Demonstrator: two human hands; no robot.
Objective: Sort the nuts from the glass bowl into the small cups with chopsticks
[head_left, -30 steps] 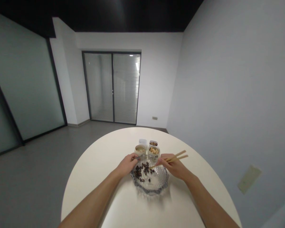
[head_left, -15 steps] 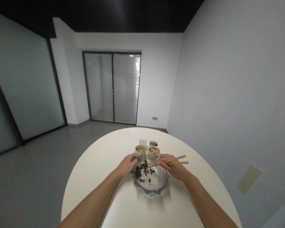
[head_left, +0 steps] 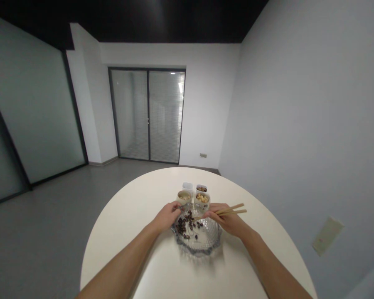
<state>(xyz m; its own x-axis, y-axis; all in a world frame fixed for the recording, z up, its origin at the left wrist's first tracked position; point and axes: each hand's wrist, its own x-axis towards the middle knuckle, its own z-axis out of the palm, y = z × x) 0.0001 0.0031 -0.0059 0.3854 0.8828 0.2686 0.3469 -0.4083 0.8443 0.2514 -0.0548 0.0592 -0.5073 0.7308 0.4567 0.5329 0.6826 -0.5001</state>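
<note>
A clear glass bowl (head_left: 210,234) with a scalloped rim stands before me, dark brown beans (head_left: 181,226) gathered mostly in its left half. The fingers of my left hand (head_left: 168,216) are closed on the bowl's left rim. In my right hand (head_left: 226,218) is a pair of wooden chopsticks (head_left: 233,210), their tips down in the bowl among the beans. Whether a bean is pinched between the tips is too small to tell. Just behind the bowl are a cup of pale pieces (head_left: 183,197) and a cup of yellowish nuts (head_left: 202,198).
Behind those cups stand a small white container (head_left: 187,186) and another with brownish contents (head_left: 201,188). All rest on a round white table (head_left: 127,216). A white wall (head_left: 299,124) rises on the right, glass doors (head_left: 148,116) farther back.
The chopstick tips have shifted slightly and sit closer together among the beans. My left hand keeps its place on the rim.
</note>
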